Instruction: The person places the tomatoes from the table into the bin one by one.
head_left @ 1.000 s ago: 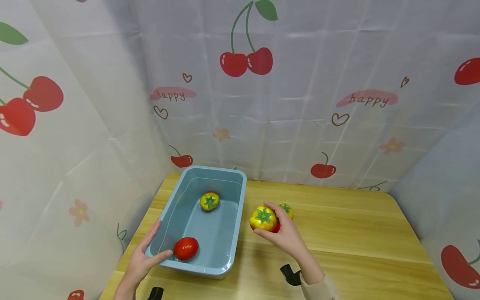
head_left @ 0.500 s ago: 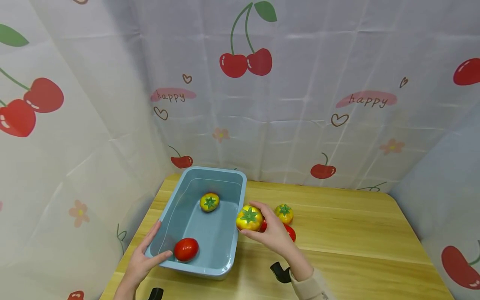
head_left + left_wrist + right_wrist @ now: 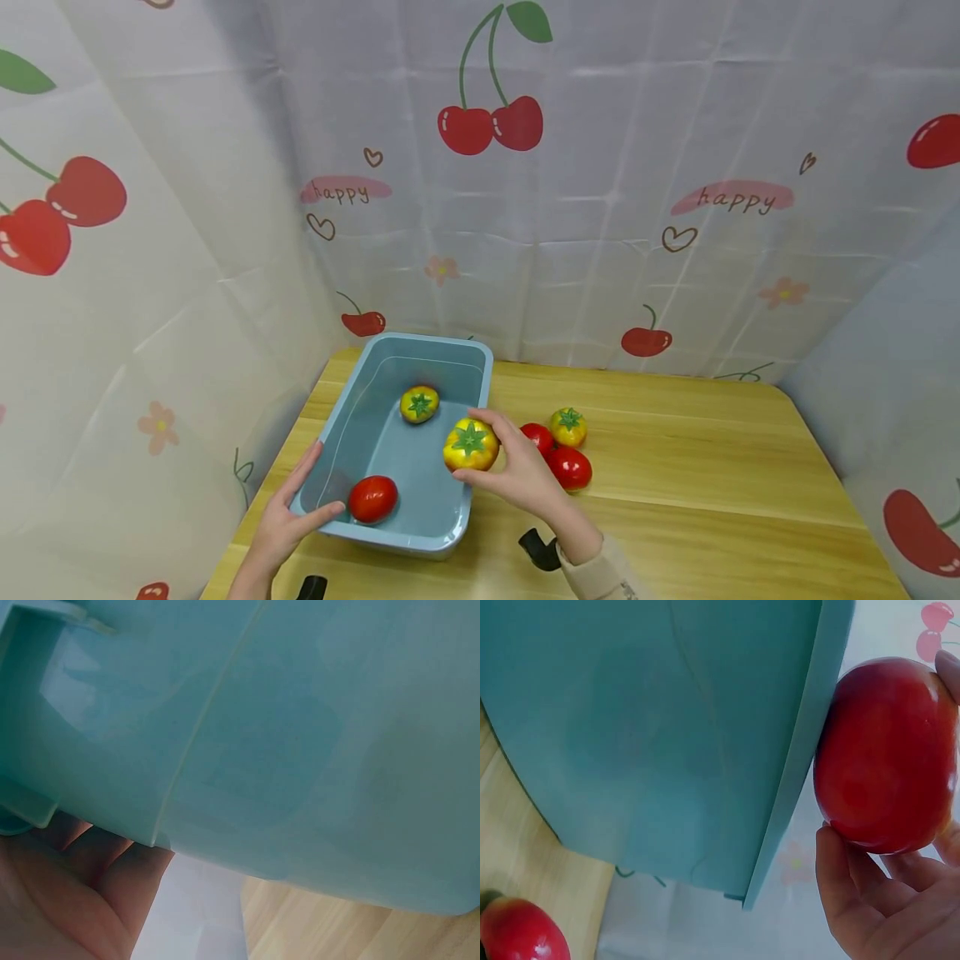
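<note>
A light-blue plastic bin (image 3: 408, 467) stands on the left of the table. My left hand (image 3: 281, 523) grips its near left corner, thumb over the front rim; in the left wrist view, fingers (image 3: 112, 892) reach behind the wall. With thumb and fingertips, my right hand (image 3: 525, 475) holds a tomato (image 3: 471, 444) above the bin's right side, yellow with a green leafy top. From below, in the right wrist view, that tomato (image 3: 889, 757) looks red and overlaps the rim. Inside the bin lie a yellow tomato (image 3: 419, 403) and a red one (image 3: 372, 499).
On the wooden table (image 3: 697, 467), right of the bin, a yellow tomato (image 3: 568, 427) and two red tomatoes (image 3: 570, 468) are grouped together. A cherry-print curtain (image 3: 570, 275) closes off the back and sides. Black mounts (image 3: 540, 550) sit near both wrists.
My right hand has carried the tomato left, from over the tomato group to over the bin's right side, uncovering the red tomatoes. My left hand and the bin have stayed put.
</note>
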`<act>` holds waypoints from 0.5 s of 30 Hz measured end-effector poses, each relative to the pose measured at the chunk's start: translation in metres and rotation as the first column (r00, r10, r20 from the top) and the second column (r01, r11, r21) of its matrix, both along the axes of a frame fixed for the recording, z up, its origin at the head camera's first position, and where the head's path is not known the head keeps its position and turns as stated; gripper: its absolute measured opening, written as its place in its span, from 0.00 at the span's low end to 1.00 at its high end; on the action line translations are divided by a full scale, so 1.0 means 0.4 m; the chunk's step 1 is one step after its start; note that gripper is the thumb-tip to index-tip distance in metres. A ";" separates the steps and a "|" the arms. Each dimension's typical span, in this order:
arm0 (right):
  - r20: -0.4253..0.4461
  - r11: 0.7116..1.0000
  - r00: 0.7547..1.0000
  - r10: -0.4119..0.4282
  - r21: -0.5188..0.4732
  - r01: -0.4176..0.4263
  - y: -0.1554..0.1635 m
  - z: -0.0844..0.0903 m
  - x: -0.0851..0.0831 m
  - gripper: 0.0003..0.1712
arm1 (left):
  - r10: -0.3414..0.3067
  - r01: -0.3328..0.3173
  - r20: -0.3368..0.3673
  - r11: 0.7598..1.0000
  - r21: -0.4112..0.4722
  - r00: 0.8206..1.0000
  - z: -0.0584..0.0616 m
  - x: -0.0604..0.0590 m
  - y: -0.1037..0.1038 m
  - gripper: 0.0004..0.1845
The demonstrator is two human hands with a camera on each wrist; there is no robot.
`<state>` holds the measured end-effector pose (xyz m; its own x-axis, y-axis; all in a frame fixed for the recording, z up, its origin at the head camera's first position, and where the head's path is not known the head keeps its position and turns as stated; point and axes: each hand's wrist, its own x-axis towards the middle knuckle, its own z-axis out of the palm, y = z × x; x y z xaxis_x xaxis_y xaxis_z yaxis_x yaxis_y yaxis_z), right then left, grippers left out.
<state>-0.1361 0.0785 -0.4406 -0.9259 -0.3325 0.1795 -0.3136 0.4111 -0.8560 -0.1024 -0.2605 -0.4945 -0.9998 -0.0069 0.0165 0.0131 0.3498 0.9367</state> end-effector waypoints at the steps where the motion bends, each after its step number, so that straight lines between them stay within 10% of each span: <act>1: 0.005 1.000 1.000 0.007 -0.001 -0.007 -0.003 0.001 0.001 0.42 | 0.002 -0.002 0.004 1.000 -0.004 1.000 0.001 0.000 0.000 0.46; 15: 0.009 0.998 0.999 0.049 0.043 -0.049 -0.035 -0.005 -0.001 0.44 | 0.009 -0.009 0.020 1.000 -0.019 1.000 0.006 0.001 0.001 0.46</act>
